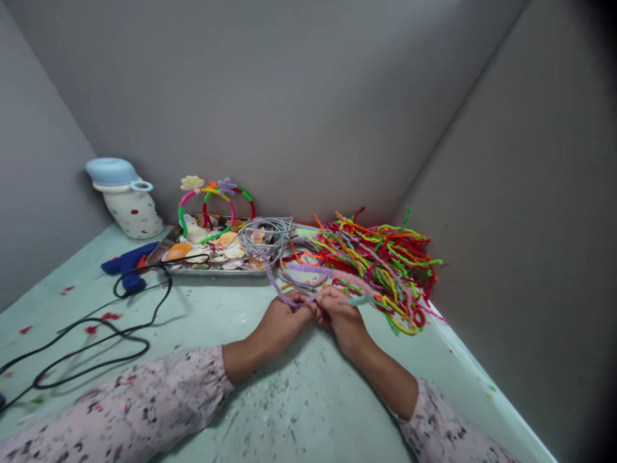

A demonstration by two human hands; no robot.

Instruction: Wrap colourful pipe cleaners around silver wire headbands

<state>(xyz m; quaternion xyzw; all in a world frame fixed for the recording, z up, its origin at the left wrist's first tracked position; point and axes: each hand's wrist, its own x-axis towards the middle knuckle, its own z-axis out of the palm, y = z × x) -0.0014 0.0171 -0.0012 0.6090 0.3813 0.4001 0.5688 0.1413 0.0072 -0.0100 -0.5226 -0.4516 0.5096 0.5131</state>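
My left hand (284, 316) and my right hand (340, 313) meet knuckle to knuckle on the pale green table (202, 321), both closed. Between them they pinch a thin grey wire band (308, 280) wrapped with a lilac pipe cleaner (279, 292). A pink and pale blue fuzzy stem (354, 286) runs out from my right hand toward the right. Just beyond my fingers lies a heap of coloured pipe cleaners (380, 257).
A metal tray (216, 270) of shells holds grey wire bands (265, 235) and finished colourful headbands (216, 199). A blue glue gun (128, 263) with a black cord (96, 334) lies left. A white spotted jug (128, 199) stands back left. Grey walls enclose the table.
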